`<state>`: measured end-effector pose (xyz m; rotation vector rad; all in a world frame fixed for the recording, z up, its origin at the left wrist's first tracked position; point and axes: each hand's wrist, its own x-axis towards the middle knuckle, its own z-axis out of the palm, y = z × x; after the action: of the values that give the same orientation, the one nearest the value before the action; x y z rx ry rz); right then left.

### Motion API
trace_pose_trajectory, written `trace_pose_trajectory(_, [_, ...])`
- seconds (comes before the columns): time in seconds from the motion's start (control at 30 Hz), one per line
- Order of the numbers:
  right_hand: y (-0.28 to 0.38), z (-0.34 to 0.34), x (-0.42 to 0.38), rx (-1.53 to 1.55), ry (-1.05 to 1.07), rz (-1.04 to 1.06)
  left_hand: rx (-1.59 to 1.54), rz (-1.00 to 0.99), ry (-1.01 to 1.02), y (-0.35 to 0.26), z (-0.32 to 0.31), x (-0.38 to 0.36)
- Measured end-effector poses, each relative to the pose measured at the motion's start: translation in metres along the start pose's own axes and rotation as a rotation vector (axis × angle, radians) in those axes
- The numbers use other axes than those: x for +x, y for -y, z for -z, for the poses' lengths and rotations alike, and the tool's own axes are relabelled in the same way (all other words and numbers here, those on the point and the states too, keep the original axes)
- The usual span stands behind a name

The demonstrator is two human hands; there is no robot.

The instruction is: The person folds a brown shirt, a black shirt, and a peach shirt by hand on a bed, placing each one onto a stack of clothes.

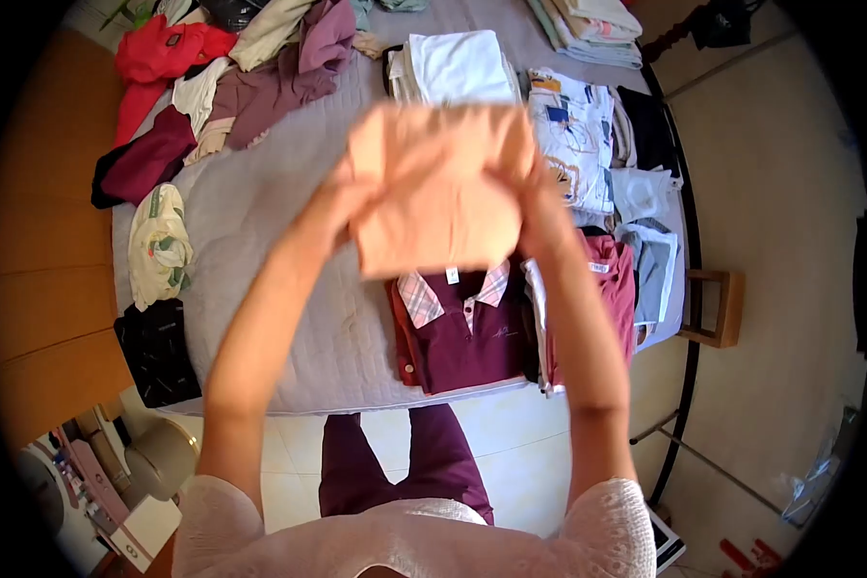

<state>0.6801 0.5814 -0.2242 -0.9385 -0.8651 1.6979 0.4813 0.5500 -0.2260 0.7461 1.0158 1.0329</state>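
Note:
A folded peach-orange cloth (438, 207) is held up above the bed, blurred by motion. My left hand (342, 204) grips its left side, and my right hand (539, 207) grips its right side. Just below the cloth lies a folded maroon polo shirt (472, 337) with a plaid collar, on top of a stack. A folded white cloth (458, 67) is behind the peach one. Right of my right hand is a white patterned garment (573, 135).
Loose clothes, including a red garment (169, 58) and a mauve one (289, 91), lie at the bed's back left. A black folded garment (159, 352) rests at the front left corner of the bed (260, 212). A wooden frame (727, 308) stands right of the bed.

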Motion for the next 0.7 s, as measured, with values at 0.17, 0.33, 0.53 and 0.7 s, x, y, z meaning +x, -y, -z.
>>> trace_pose_trajectory(0.17, [0.060, 0.035, 0.125, -0.193, 0.165, 0.206, 0.042, -0.324, 0.038, -0.050, -0.010, 0.120])
trace_pose_trajectory(0.33, [0.045, 0.067, 0.187, -0.244, 0.166, 0.002, 0.047, -0.147, 0.069, -0.028, 0.005, 0.185])
trace_pose_trajectory(0.53, [-0.108, 0.165, 0.210, -0.601, -0.170, -0.142, 0.398, 0.097, -0.198, 0.123, 0.053, 0.226])
trace_pose_trajectory(0.7, [-0.135, 0.166, 0.206, -0.574, -0.269, -0.062, 0.042, -0.036, -0.173, 0.145, 0.063, 0.203])
